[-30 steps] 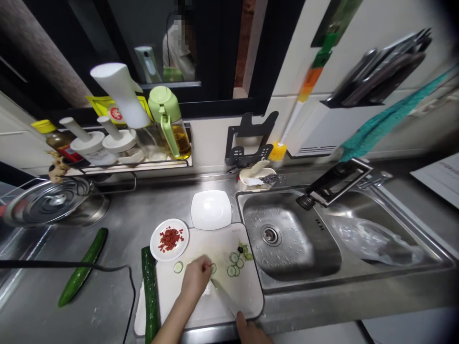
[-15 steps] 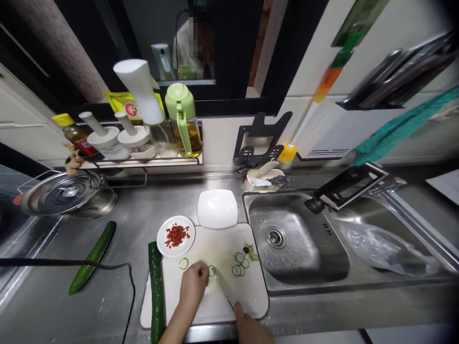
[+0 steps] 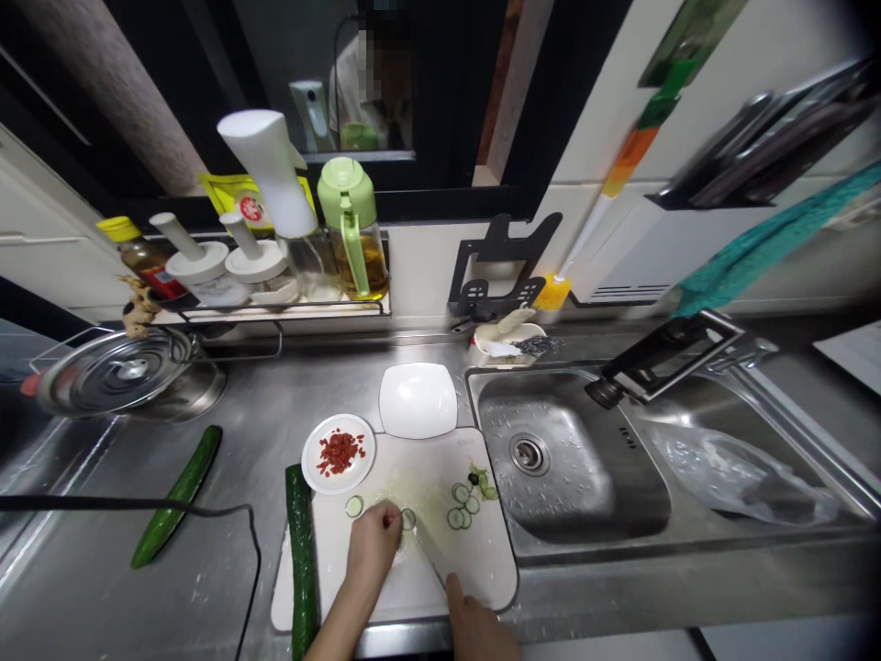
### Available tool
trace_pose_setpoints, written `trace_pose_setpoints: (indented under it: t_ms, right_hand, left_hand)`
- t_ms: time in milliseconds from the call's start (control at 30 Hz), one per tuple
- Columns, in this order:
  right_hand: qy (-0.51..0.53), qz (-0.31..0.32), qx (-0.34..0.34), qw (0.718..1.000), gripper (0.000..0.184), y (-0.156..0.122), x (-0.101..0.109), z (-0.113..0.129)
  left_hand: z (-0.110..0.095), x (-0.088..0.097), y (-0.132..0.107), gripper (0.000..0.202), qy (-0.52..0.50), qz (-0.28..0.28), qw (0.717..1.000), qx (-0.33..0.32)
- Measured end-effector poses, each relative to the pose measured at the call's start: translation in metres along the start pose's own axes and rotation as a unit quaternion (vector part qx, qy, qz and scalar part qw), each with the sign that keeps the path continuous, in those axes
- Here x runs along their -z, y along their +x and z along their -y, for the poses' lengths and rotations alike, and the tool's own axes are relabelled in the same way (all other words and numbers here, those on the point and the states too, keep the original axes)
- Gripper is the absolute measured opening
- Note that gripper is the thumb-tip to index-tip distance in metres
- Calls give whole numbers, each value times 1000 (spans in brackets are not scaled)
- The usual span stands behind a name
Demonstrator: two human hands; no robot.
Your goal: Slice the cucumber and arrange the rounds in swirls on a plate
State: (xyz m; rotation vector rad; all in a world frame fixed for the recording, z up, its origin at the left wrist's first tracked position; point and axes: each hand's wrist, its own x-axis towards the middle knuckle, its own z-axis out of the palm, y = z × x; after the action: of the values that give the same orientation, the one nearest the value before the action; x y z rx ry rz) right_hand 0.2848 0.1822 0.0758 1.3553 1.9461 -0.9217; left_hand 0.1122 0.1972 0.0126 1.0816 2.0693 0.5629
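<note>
My left hand (image 3: pixel 375 543) is closed over the white cutting board (image 3: pixel 385 601), its fingers curled down on a piece of cucumber (image 3: pixel 408 520) whose round pale face shows beside the fingertips; most of what lies beneath the hand is hidden. My right hand (image 3: pixel 478 624) grips a knife (image 3: pixel 428 555), its blade slanting up towards that piece. Left of my left hand rests a cucumber slice (image 3: pixel 354 506). Several thin cucumber slices (image 3: pixel 462 506) lie on the board's right side, near some trimmings (image 3: pixel 485 488). A whole cucumber (image 3: pixel 301 560) lies along the left edge.
A plate of small red dried berries (image 3: pixel 340 453) and a white dish (image 3: pixel 418 400) stand behind the board. Another cucumber (image 3: pixel 177 496) lies left, crossed by a black cable (image 3: pixel 227 508) in view. The sink (image 3: pixel 551 459) is to the right, a lidded pot (image 3: pixel 130 376) far left.
Almost nothing differs. Both hands, the knife and the cucumber pieces keep their places on the board; the whole view has shifted very slightly.
</note>
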Motion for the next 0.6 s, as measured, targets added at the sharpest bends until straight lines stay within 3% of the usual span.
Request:
trace_pose_setpoints:
  t_ms: [333,500,600]
  right_hand:
    - [39,53,-12,998,71,4,4,8]
    - [50,5,4,999,62,-5,-5,-3]
    - [48,9,-1,999,62,-9,-9,-13]
  left_hand:
    - [2,-1,2,18,-1,1,1000,-2]
    - [2,-2,1,18,8,-7,1000,-17]
    - [4,-4,-1,18,4,-15,999,-37]
